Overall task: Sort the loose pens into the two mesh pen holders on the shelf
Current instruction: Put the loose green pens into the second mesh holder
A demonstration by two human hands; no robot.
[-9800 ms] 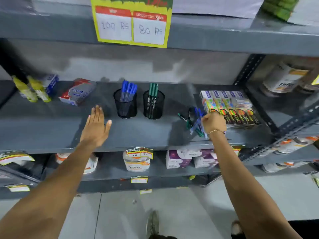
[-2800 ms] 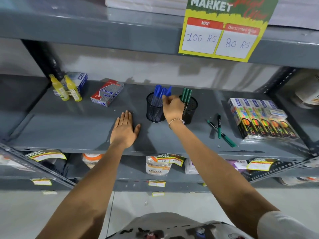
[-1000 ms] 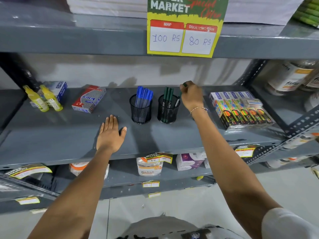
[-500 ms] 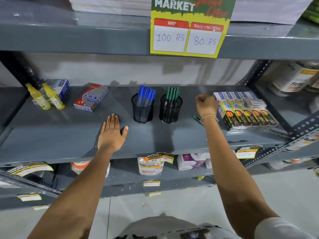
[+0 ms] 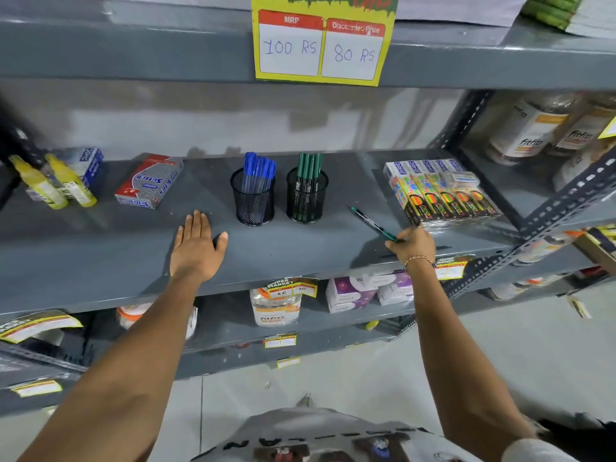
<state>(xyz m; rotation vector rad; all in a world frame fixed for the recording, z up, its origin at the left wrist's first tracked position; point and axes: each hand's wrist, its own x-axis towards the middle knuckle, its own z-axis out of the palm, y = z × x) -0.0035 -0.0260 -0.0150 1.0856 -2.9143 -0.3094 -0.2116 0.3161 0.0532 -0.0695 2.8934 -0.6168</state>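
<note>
Two black mesh pen holders stand side by side on the grey shelf (image 5: 100, 261). The left holder (image 5: 254, 202) is filled with several blue pens (image 5: 258, 168). The right holder (image 5: 306, 199) has several green pens (image 5: 309, 165). One loose green pen (image 5: 371, 222) lies slanted on the shelf to the right of the holders. My right hand (image 5: 415, 245) pinches its near end with thumb and fingers. My left hand (image 5: 196, 248) rests flat on the shelf, fingers apart, in front and left of the blue holder.
A pack of colourful boxes (image 5: 440, 191) sits right of the loose pen. A red box (image 5: 150, 181) and two yellow bottles (image 5: 53, 185) stand at the left. A price sign (image 5: 321, 45) hangs from the upper shelf. Jars and boxes fill the lower shelf.
My right hand left the green holder, came down to the right front of the shelf and closed on the end of the last loose green pen. My left hand stayed put.
</note>
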